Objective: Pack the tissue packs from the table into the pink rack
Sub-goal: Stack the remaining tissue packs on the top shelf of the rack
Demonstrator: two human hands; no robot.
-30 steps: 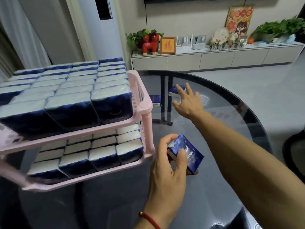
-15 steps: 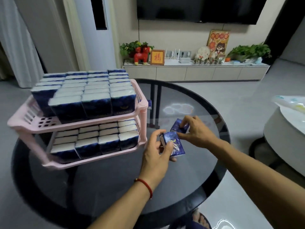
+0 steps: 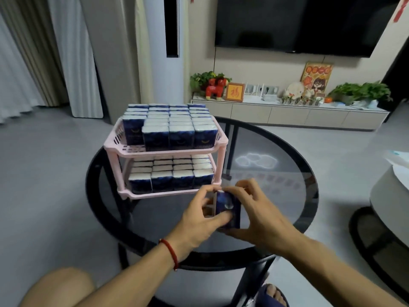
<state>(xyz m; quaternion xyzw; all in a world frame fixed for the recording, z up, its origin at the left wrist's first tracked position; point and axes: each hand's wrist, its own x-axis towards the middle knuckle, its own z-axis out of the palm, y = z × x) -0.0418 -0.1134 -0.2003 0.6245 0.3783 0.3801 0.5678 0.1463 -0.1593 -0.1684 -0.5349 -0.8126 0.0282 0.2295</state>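
Two hands meet over the near part of the round glass desk (image 3: 287,165), both gripping dark blue tissue packs (image 3: 226,207) held together just above the glass. How many packs are in the bundle cannot be told; at least two edges show. The left hand (image 3: 199,218) has its thumb curled across the near face and its fingers hooked over the far top edge. A red cord (image 3: 170,251) circles the left wrist. The right hand (image 3: 259,216) wraps the packs from the right, fingers curled over the top and thumb underneath at the near end. So each hand's grip is closed on the packs.

Nearer still, a bare knee (image 3: 59,284) shows at lower left and a foot in a dark slipper (image 3: 272,295) at the bottom edge.

Just beyond the hands, on the left part of the desk, stands the pink rack (image 3: 221,140) with two tiers. Both tiers hold upright packs in rows, white tops up. On the upper tier a bare strip of slotted floor shows at the near left corner.

Right of the desk, a second round table (image 3: 380,196) is partly in view. Far off, a low white cabinet (image 3: 287,114) runs along the wall with a red toy animal (image 3: 215,90), a framed picture (image 3: 235,92) and plants on it, under a dark TV (image 3: 298,23). Curtains (image 3: 33,52) hang at far left.
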